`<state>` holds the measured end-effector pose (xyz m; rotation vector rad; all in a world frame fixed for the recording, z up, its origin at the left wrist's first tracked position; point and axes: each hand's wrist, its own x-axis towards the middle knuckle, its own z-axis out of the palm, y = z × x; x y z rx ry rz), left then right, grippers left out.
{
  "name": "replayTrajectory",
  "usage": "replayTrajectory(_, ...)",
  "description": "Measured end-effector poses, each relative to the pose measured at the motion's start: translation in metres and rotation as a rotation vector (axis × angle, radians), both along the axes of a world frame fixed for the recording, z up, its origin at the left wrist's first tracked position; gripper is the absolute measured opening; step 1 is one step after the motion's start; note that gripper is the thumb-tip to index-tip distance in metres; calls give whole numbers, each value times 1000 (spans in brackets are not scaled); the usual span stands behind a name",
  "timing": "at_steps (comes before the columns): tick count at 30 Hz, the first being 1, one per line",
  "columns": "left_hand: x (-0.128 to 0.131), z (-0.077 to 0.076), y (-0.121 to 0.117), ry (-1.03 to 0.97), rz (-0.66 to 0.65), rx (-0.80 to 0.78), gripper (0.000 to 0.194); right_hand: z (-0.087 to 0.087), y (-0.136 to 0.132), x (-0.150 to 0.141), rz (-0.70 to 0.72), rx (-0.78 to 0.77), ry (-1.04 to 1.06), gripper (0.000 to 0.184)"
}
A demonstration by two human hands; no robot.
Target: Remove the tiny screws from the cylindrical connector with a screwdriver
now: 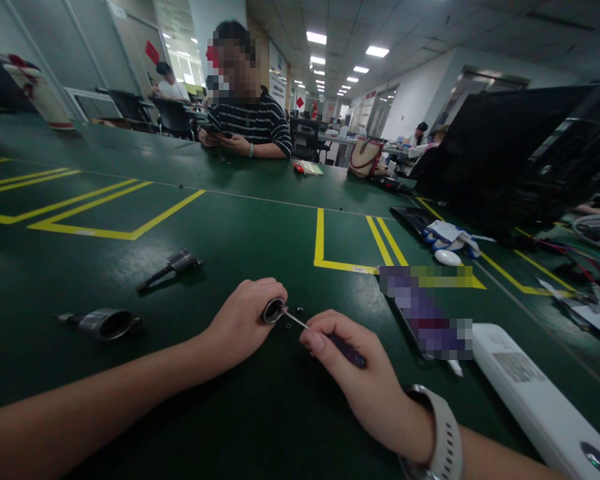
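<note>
My left hand [245,317] is wrapped round a round metal housing [272,311], its open end facing right. Between the fingers of my right hand [353,350] is a screwdriver [347,351] with a dark purple handle. Its thin shaft reaches to the mouth of the housing; whether the tip touches anything inside cannot be made out. A few small nuts or rings [287,326] lie on the table just below the shaft. To the left rest a metal cup-shaped part with a stem [107,324] and a slimmer metal part with a shaft [173,268].
On the green table [260,227], a phone [425,313] and a long white device [535,400] lie right of my right hand. Beyond are a white mouse [447,257], gloves [453,237] and a black monitor [520,153]. A person [247,120] sits opposite.
</note>
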<state>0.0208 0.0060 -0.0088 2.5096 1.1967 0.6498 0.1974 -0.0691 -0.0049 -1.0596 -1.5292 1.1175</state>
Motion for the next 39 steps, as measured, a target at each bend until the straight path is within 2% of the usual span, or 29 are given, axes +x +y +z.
replayTrajectory(3,1,2,0,-14,0,-5,13,-5,4,1,25,-183,194,17)
replayTrajectory(5,1,2,0,-19,7,0,14,-7,4,1,19,-226,279,18)
replayTrajectory(12,1,1,-1,-49,40,30,13,-1,-5,-3,-58,-49,47,16)
replayTrajectory(16,1,0,0,-49,-9,24,13,1,-8,-5,-22,15,43,13)
replayTrajectory(21,1,-2,-1,-45,-69,16,14,3,-5,-2,95,-16,49,15)
replayTrajectory(29,1,0,-1,-66,-25,-58,11,2,-7,-3,-44,8,57,18)
replayTrajectory(39,1,0,-2,-74,-102,-16,13,-2,0,0,93,-42,192,17)
